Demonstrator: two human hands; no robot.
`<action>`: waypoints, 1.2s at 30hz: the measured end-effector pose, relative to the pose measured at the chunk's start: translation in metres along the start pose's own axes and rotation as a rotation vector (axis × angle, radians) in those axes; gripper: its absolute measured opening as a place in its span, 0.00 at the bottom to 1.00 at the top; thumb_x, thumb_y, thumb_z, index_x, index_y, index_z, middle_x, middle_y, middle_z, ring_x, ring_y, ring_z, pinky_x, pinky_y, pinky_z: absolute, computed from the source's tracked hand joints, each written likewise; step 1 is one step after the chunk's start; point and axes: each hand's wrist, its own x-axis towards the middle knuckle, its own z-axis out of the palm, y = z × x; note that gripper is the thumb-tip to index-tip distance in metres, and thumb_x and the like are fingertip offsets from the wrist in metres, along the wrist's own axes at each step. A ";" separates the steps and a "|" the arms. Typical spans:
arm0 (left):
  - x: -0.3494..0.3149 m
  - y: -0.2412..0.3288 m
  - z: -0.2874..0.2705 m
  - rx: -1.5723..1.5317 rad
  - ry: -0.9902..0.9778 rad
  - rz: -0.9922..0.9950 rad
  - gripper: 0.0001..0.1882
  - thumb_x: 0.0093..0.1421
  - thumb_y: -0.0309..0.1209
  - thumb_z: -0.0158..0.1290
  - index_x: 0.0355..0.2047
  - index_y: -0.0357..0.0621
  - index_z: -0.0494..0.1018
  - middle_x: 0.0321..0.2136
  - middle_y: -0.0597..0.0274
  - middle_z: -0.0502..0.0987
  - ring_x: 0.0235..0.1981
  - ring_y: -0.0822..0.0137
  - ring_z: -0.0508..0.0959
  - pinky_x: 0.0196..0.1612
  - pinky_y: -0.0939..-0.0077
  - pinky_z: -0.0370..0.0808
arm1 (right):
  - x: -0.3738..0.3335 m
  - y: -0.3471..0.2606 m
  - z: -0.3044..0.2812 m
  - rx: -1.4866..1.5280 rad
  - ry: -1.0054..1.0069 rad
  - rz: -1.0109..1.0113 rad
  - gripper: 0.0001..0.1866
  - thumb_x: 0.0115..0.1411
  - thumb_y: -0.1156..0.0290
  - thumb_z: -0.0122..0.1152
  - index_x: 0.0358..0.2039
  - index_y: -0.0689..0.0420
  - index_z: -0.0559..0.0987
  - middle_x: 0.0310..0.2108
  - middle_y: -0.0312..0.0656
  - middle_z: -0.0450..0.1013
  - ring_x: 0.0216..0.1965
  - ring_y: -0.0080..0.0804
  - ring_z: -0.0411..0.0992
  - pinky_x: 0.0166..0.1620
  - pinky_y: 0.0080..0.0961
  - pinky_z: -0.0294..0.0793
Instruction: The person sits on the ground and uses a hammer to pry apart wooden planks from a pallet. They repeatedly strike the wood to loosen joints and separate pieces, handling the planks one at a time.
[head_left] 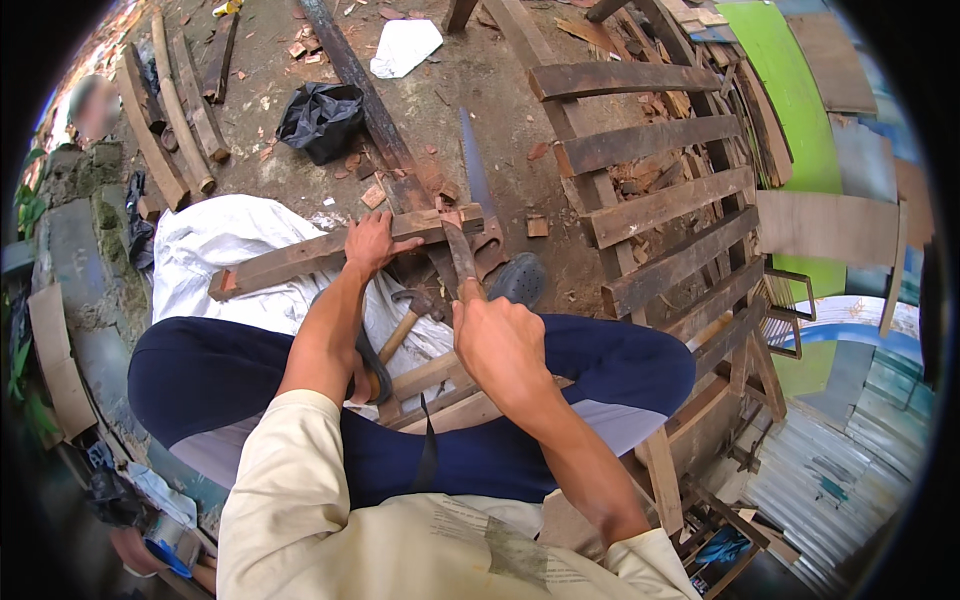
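Note:
My left hand [370, 244] lies over a squared wooden beam [285, 262], fingers across its top and thumb stretched along it. The beam slants across in front of my legs, its right end resting on a dark timber. My right hand [503, 345] is closed round the handle of a machete [460, 250] with a broad, worn blade. The blade reaches forward to the beam's right end and overlaps it; I cannot tell how deep it sits. Just beyond lies a handsaw [477, 170] with a bluish blade. A hammer [402, 330] with a wooden handle is between my legs.
White sheeting [205, 245] lies under the beam's left part. A slatted wooden frame [660, 140] stands at the right. Ahead are a black plastic bag [322, 120], a long dark timber [355, 75] and loose boards [170, 110]. My shod foot [520, 281] is beside the saw.

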 end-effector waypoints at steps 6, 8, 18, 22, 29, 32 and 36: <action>0.001 0.002 0.001 0.012 0.001 0.008 0.51 0.48 0.75 0.52 0.51 0.37 0.73 0.49 0.48 0.76 0.55 0.51 0.74 0.61 0.45 0.64 | 0.016 0.016 0.008 0.082 0.041 -0.011 0.16 0.67 0.62 0.51 0.42 0.62 0.78 0.21 0.59 0.76 0.26 0.59 0.78 0.31 0.51 0.78; 0.002 -0.001 -0.002 0.036 0.022 0.008 0.51 0.48 0.75 0.51 0.51 0.37 0.73 0.49 0.49 0.76 0.55 0.52 0.74 0.59 0.47 0.65 | 0.016 0.014 0.005 0.083 0.038 -0.016 0.16 0.67 0.62 0.51 0.43 0.62 0.78 0.21 0.59 0.76 0.26 0.59 0.78 0.30 0.51 0.78; 0.002 0.001 0.000 0.026 0.001 0.011 0.51 0.48 0.76 0.51 0.51 0.38 0.73 0.48 0.49 0.77 0.54 0.52 0.75 0.58 0.48 0.66 | 0.013 0.022 0.015 0.107 0.033 0.035 0.19 0.67 0.61 0.51 0.48 0.62 0.78 0.21 0.60 0.76 0.26 0.58 0.78 0.32 0.52 0.78; 0.002 -0.003 0.001 0.008 0.027 0.019 0.51 0.48 0.76 0.52 0.51 0.38 0.73 0.49 0.49 0.77 0.54 0.52 0.75 0.59 0.47 0.65 | 0.007 0.014 0.002 0.099 -0.004 0.051 0.17 0.66 0.60 0.51 0.44 0.62 0.78 0.22 0.60 0.76 0.27 0.61 0.78 0.33 0.52 0.78; 0.004 -0.001 -0.003 0.006 0.034 0.008 0.51 0.47 0.77 0.52 0.49 0.38 0.74 0.48 0.49 0.78 0.53 0.52 0.76 0.58 0.47 0.66 | 0.026 0.021 0.016 0.113 0.005 0.001 0.18 0.66 0.61 0.51 0.47 0.62 0.78 0.23 0.61 0.77 0.28 0.61 0.78 0.34 0.52 0.78; 0.005 -0.003 -0.005 0.028 0.038 -0.004 0.52 0.47 0.76 0.52 0.49 0.37 0.74 0.48 0.49 0.78 0.53 0.52 0.76 0.59 0.46 0.66 | 0.019 0.018 0.003 0.112 -0.012 0.031 0.18 0.67 0.61 0.50 0.46 0.62 0.77 0.24 0.61 0.77 0.29 0.62 0.78 0.35 0.53 0.78; 0.004 -0.003 -0.001 0.016 0.050 0.024 0.52 0.46 0.76 0.52 0.50 0.37 0.74 0.48 0.49 0.78 0.53 0.52 0.76 0.61 0.45 0.65 | 0.026 0.023 0.015 0.123 0.015 0.047 0.17 0.66 0.61 0.51 0.45 0.61 0.78 0.23 0.61 0.77 0.28 0.61 0.78 0.34 0.53 0.78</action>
